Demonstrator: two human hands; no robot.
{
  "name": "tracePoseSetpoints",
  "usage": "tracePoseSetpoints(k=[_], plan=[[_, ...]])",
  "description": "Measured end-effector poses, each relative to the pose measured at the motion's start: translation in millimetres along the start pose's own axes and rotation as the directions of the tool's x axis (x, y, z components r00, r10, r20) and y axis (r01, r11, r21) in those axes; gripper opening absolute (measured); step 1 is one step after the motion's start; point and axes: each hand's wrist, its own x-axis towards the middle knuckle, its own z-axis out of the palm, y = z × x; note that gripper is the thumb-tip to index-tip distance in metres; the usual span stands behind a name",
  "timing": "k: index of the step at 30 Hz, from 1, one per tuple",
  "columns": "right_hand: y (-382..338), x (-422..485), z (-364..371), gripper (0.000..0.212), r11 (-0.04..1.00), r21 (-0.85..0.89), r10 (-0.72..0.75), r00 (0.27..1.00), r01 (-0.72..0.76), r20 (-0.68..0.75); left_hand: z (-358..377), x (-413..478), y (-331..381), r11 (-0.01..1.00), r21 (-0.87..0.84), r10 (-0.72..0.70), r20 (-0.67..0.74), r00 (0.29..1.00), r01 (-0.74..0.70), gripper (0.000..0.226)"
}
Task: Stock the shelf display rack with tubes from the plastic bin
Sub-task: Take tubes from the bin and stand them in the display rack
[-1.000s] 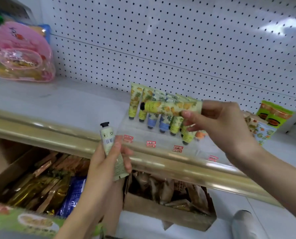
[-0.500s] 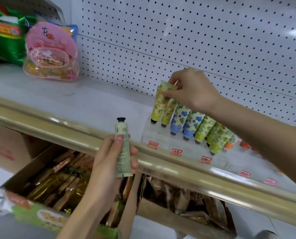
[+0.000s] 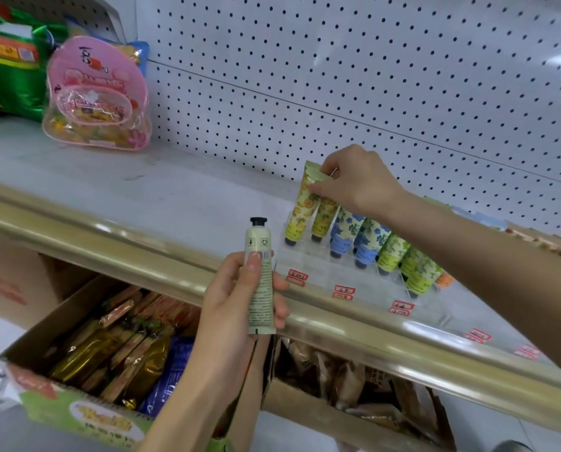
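Note:
A clear display rack [image 3: 367, 282] with red price tags stands on the white shelf [image 3: 142, 187]. Several tubes stand in it cap down: yellow ones at the left, then blue and green. My right hand [image 3: 354, 181] pinches the top of the leftmost yellow tube [image 3: 302, 207], which sits in the rack's back row. My left hand [image 3: 240, 298] holds a pale green tube [image 3: 260, 275] with a black cap upright, in front of the shelf edge and left of the rack. No plastic bin is in view.
A pink bag [image 3: 96, 96] and a green packet [image 3: 8, 57] sit at the shelf's far left. White pegboard [image 3: 370, 76] backs the shelf. A gold rail [image 3: 142, 252] edges it. Below are cardboard boxes [image 3: 86, 363] of wrapped snacks.
My right hand turned the yellow tube from lying level in front of the rack to cap down and lowered it into the rack's left end. The left hand kept its tube, now more upright.

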Motion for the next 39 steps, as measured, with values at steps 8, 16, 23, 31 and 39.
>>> tracePoseSetpoints(k=[8, 16, 23, 31, 39], plan=[[-1.7, 4.6, -4.3, 0.023, 1.0, 0.0, -0.008, 1.0, 0.008, -0.008, 5.8, -0.6, -0.6, 0.998, -0.052, -0.021, -0.001, 1.0, 0.021, 0.041], [-2.2, -10.4, -23.4, 0.02, 0.984, 0.16, -0.07, 0.995, 0.081, -0.071, 4.4, -2.5, -2.3, 0.989, -0.114, -0.084, 0.062, 0.995, 0.091, 0.031], [-1.8, -97.2, -22.1, 0.017, 0.801, 0.596, -0.056, 0.987, -0.044, 0.149, 10.4, -12.2, -7.7, 0.989, -0.036, -0.137, 0.168, 0.976, 0.144, 0.035], [29.0, -141.8, -16.5, 0.02, 0.702, 0.684, 0.035, 0.969, -0.198, 0.245, 29.8, -22.6, -28.5, 0.987, 0.126, -0.127, 0.279, 0.952, 0.095, 0.028], [67.2, -166.6, -36.3, 0.01, 0.499, 0.797, 0.059, 0.931, -0.341, 0.361, 41.7, -25.9, -42.5, 0.953, 0.229, -0.28, 0.408, 0.869, 0.199, 0.057]])
